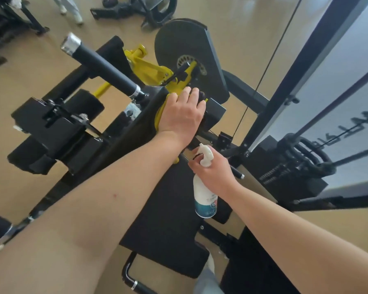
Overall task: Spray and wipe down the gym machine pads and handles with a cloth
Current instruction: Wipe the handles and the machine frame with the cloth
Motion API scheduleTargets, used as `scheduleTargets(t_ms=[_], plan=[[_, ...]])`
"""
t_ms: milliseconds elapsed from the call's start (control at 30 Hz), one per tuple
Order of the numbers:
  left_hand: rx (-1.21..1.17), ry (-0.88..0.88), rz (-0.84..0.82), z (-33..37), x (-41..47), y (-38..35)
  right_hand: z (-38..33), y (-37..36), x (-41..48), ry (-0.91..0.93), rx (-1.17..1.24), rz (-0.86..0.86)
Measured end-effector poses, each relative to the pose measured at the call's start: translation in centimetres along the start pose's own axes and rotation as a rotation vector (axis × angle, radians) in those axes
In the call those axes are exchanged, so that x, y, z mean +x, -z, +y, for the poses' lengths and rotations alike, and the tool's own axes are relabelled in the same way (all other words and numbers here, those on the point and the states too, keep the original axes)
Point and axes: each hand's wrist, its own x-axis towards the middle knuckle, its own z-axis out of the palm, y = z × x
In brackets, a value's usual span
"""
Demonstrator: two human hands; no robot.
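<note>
Yellow wiping cloth (160,115) lies flat under my left hand (182,114), whose straight fingers press it onto the black padded rest (134,132) at centre frame. My right hand (216,169), just lower right of it, grips the white plastic spray bottle (204,194) by its neck. The black foam-sleeved handle (106,66) slants from beside the cloth toward the upper left. It is nearer my left hand, so I judge the next wipe should run along that line.
</note>
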Motion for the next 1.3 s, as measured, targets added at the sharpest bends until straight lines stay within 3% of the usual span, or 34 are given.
scheduleTargets(t_ms=[167,633,1100,1300], plan=[[0.204,-0.011,-0.054,-0.2,-0.9,0.4,0.0,1.0,-0.9,-0.007,0.007,0.016],[0.213,0.034,-0.230,-2.0,-14.5,1.4,-1.7,-1.4,-5.4,0.092,-0.050,-0.069],[0.098,0.254,-0.115,-2.8,-29.9,1.2,-4.2,-9.4,-12.7,0.273,-0.241,-0.252],[-0.038,0.322,-0.065,-3.1,-37.0,1.4,-5.3,-13.2,-16.4,0.241,-0.161,-0.280]])
